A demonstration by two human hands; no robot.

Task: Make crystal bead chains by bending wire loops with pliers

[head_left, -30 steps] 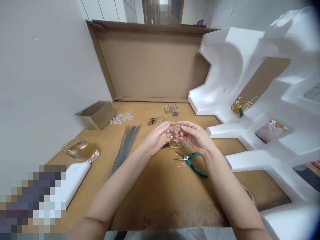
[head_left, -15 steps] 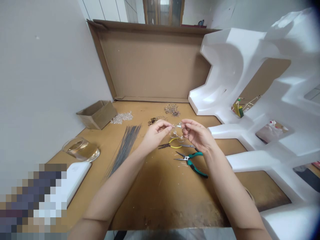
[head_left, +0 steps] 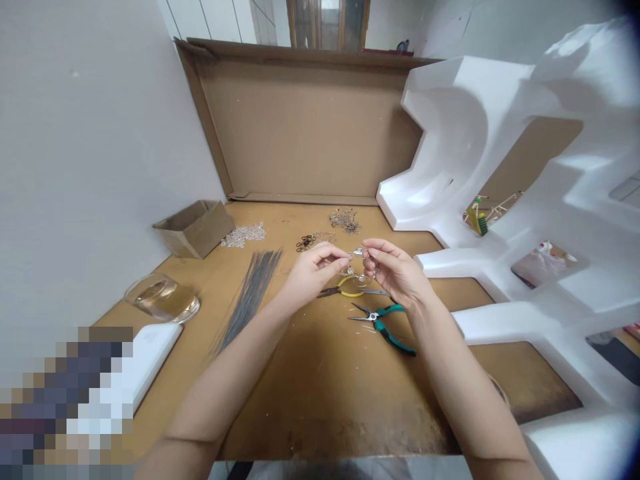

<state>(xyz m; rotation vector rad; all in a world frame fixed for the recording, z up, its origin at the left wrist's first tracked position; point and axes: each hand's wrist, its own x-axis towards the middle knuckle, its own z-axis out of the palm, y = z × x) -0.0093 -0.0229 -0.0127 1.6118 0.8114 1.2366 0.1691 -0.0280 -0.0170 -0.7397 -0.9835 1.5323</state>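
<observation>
Above the middle of the table, my left hand [head_left: 315, 268] is closed in a pinch of thumb and forefinger at one end of a thin wire strand with clear beads [head_left: 361, 279]. Close by on the right, my right hand [head_left: 400, 273] pinches the same strand, its other fingers curled. Loops of the strand hang between the two hands, and the fingers hide part of it. Below lie pliers with yellow handles [head_left: 351, 287] and a grey metal tool [head_left: 374, 291], partly covered. Nearer to me are open needle-nose pliers with teal handles [head_left: 393, 339], beside short wire bits.
Grey wires [head_left: 247, 300] lie in a bundle at left. Behind are clear beads [head_left: 245, 235], black clasps [head_left: 305, 243], a wire-piece pile [head_left: 345, 219] and a small cardboard box [head_left: 195, 230]. A glass of liquid [head_left: 163, 300] stands left; white foam packaging [head_left: 450, 133] borders the right.
My left hand has moved slightly right, closer to my right hand. The beaded strand's loops hang a little differently. My right hand is almost still.
</observation>
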